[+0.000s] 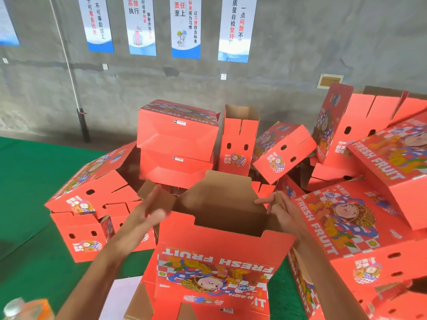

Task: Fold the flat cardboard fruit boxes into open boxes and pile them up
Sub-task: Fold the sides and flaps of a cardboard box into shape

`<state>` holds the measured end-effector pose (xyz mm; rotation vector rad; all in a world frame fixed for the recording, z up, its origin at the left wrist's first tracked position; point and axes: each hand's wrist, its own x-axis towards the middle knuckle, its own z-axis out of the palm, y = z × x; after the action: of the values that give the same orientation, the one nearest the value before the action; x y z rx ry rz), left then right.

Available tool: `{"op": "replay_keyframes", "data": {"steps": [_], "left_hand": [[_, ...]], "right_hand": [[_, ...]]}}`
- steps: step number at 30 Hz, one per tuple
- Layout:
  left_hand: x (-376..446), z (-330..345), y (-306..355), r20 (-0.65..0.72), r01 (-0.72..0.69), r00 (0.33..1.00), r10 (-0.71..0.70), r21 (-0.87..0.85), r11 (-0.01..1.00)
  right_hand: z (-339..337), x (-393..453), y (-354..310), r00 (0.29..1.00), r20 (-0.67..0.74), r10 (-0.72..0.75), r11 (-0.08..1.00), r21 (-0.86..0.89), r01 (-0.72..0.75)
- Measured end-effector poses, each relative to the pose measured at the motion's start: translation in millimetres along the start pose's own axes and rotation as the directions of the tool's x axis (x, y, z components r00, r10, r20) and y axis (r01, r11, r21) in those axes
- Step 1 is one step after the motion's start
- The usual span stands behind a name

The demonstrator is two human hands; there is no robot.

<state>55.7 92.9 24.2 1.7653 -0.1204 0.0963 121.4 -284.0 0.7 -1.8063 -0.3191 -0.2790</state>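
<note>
We square up one box before it joins the heap

Nearest us, the half-formed box (215, 257) stands with its printed wall facing us and its brown inside open, so we can reach the flaps. Our left hand (147, 211) lies flat and released against the left end flap (153, 192), seemingly to press it in; our right hand (280, 210) pinches the right flap's edge, steadying that side (its motion blur hides finer detail). Beyond, the finished boxes (178, 137) lie piled on the green floor (25, 185) against the grey wall (277, 88).
</note>
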Motion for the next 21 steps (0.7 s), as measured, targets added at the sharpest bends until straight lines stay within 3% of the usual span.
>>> {"op": "replay_keyframes", "data": {"steps": [2, 6, 8, 10, 13, 15, 17, 19, 21], "left_hand": [[-0.1, 0.4, -6.3, 0.049, -0.015, 0.999, 0.004, 0.228, 0.974], [3.2, 10.9, -2.8, 0.022, -0.068, 0.998, 0.067, 0.088, 0.994], [7.8, 19.2, -2.1, 0.0, -0.11, 0.994, 0.11, 0.054, 0.992], [12.0, 23.4, -7.6, -0.061, -0.115, 0.991, 0.121, 0.089, 0.989], [17.3, 25.5, -11.2, -0.126, -0.055, 0.989, 0.079, 0.188, 0.981], [18.8, 30.6, -12.7, -0.118, -0.191, 0.96, 0.253, 0.381, 0.905], [17.1, 40.3, -13.7, 0.032, -0.402, 0.886, 0.462, 0.549, 0.733], [14.2, 47.6, -16.5, 0.206, -0.542, 0.817, 0.538, 0.591, 0.597], [14.6, 49.1, -18.1, 0.309, -0.575, 0.806, 0.504, 0.609, 0.547]], "right_hand": [[-0.4, 2.7, 3.4, 1.0, 0.009, 0.012, 0.998, 0.062, -0.012], [-4.6, 27.1, -9.2, 0.983, 0.073, 0.166, 0.983, 0.064, -0.17], [-9.0, 31.2, -6.7, 0.963, 0.086, 0.257, 0.937, 0.222, -0.27], [-19.3, 26.2, 5.7, 0.969, 0.047, 0.243, 0.899, 0.363, -0.243], [-18.7, 17.2, 7.2, 0.98, 0.072, 0.186, 0.925, 0.324, -0.2], [-12.2, 13.4, -0.8, 0.97, 0.131, 0.207, 0.911, 0.336, -0.24], [-5.7, 13.5, -8.9, 0.972, 0.135, 0.192, 0.9, 0.371, -0.23], [-0.1, 17.2, -18.3, 0.958, 0.116, 0.261, 0.887, 0.363, -0.286], [3.1, 15.6, -25.3, 0.942, 0.12, 0.315, 0.926, 0.179, -0.332]]}}
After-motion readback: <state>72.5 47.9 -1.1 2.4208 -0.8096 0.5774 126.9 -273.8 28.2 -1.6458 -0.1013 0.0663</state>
